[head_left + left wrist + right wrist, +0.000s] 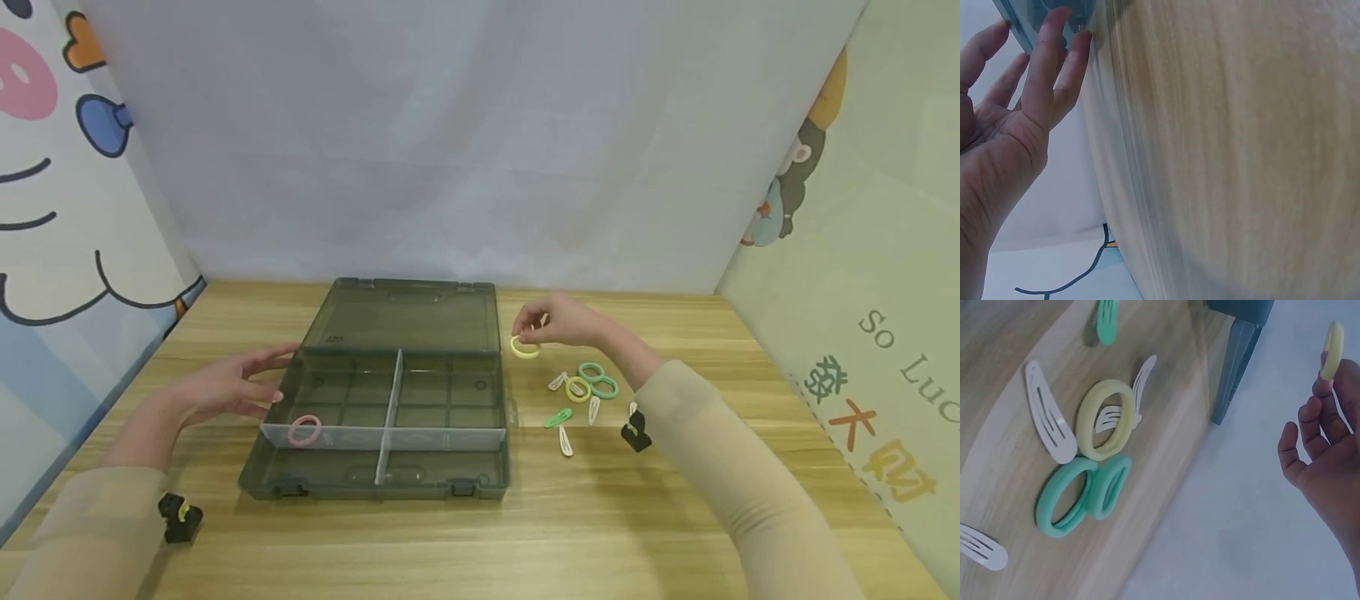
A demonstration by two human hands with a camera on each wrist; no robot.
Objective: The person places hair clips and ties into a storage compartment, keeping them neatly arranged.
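Note:
My right hand (558, 321) pinches a yellow hair tie (525, 348) by its edge, just right of the box's lid hinge. In the right wrist view the yellow tie (1333, 350) stands out from the fingertips. My left hand (228, 387) rests at the left side of the dark translucent organizer box (367, 492), its fingers loosely extended along the wall. A pink hair tie (304, 431) lies at the left of the box, overlapping the lengthwise divider. White dividers (392, 396) part the box into compartments, and its lid (420, 317) lies opened back.
Right of the box lie another yellow hair tie (578, 389), green hair ties (591, 372), a green snap clip (558, 418) and several white snap clips (566, 442) on the wooden table (480, 550). A pale curtain (450, 167) hangs behind, with printed panels at both sides.

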